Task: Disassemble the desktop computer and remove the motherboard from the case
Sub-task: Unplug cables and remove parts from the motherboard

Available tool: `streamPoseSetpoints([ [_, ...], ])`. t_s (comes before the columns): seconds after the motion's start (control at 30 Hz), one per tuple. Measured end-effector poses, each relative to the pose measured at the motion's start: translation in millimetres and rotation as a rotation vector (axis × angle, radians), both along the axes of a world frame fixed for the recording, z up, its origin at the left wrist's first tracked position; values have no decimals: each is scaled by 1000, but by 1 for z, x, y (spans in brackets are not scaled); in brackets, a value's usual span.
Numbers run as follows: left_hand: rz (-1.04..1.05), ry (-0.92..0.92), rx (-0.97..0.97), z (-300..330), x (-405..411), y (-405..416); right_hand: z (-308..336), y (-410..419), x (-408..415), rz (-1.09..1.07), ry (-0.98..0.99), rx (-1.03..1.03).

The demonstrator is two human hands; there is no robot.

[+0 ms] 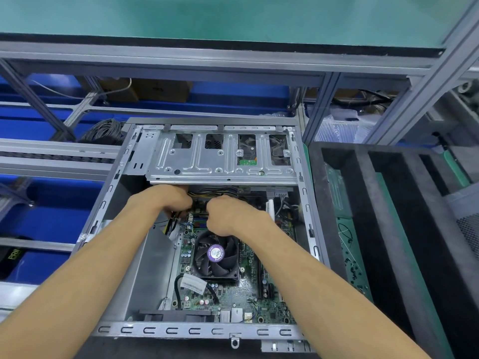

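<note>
In the head view, an open computer case (166, 255) is seen in the middle of the frame, lying on its side with its open face turned up toward the camera. Its long axis runs from the bottom edge of the frame up toward the centre. A metal drive cage (220, 156) spans the far end of the case, across the upper middle.

The motherboard (233, 288) is seated flat on the floor of the case, in the lower middle of the frame, with its long axis running the same way as the case. A black cooling fan (216, 255) with a purple label is mounted on it, facing up.

Both hands are reached into the case just below the drive cage. The left hand (166, 198) is curled, and its fingers are closed around a bundle of yellow and black cables (204, 193) at the far end of the board. The right hand (228, 216) is held in a loose fist just beside it, knuckles up; whether anything is pinched by its fingers cannot be told, as the fingertips are hidden.

A black foam tray (368, 229) with green circuit boards (352, 252) standing in its slots is placed at the right of the frame, just beside the case.
</note>
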State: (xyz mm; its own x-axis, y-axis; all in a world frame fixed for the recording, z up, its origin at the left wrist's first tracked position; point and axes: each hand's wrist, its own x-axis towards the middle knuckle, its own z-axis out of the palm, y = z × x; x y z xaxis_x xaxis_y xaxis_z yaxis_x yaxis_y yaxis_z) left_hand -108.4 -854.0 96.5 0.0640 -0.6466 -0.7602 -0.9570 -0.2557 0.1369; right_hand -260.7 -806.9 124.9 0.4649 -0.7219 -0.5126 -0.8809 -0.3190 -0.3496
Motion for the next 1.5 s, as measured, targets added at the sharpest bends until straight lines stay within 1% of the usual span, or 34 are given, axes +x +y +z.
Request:
streamPoseSetpoints([
  [0.1, -109, -73, -109, 5, -1, 2, 2, 0, 0, -8, 1, 8],
  [0.2, -196, -123, -111, 7, -1, 2, 3, 0, 0, -3, 11, 21],
  [0.27, -220, -141, -106, 8, -3, 3, 3, -1, -1, -8, 2, 26],
  [0.43, -222, -69, -128, 9, -8, 5, 7, -3, -5, -12, -11, 8],
  [0.5, -207, -45, -144, 9, -10, 5, 10, 0, -7, 16, 38, 3],
  [0.6, -192, -37, -121, 9, -13, 5, 13, 7, -6, 77, 113, 64],
  [0.73, -198, -49, -98, 8, -14, 3, 20, 18, -11, 115, 136, 106],
  [0.83, -209, -21, -104, 7, -13, 2, 30, 25, -19, 76, 123, 124],
  [0.93, -207, -6, -121, 6, -10, 2, 45, 33, -20, 46, 164, 141],
  [1.0, -199, 6, -139, 6, -10, 2, 50, 35, -19, 23, 200, 131],
  [1.1, -197, 57, -178, 6, -12, 4, 52, 38, -21, 12, 197, 97],
  [1.2, -265, 72, -239, 5, -20, 6, 50, 36, -24, -20, 202, 88],
  [1.3, -316, 96, -282, 7, -26, 10, 51, 32, -28, -17, 160, 95],
  [1.4, -332, 134, -322, 7, -25, 11, 45, 26, -31, -97, 140, 153],
  [1.5, -385, 112, -326, 6, -26, 12, 43, 22, -31, -116, 145, 148],
])
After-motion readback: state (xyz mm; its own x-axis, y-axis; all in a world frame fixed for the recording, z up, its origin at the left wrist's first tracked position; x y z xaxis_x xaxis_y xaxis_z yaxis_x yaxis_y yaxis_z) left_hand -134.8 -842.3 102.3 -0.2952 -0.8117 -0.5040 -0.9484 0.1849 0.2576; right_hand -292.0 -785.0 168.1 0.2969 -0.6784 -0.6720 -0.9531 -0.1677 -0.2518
